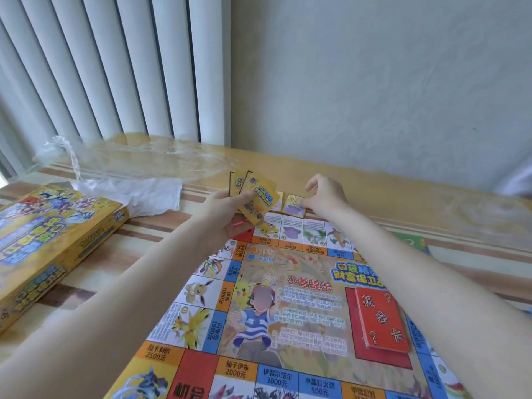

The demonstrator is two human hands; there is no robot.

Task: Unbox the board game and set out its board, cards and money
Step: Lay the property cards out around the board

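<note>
Yellow cards are fanned and gripped in the left hand above the far edge of the board, which is spread on the table. A single card lying at that edge is pinched by the right hand. Red cards are stacked on the board; the box is seen at left.

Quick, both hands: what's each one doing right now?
Left hand: holds a fanned stack of yellow cards.
Right hand: fingers pinch a single card lying at the far edge of the board.
</note>
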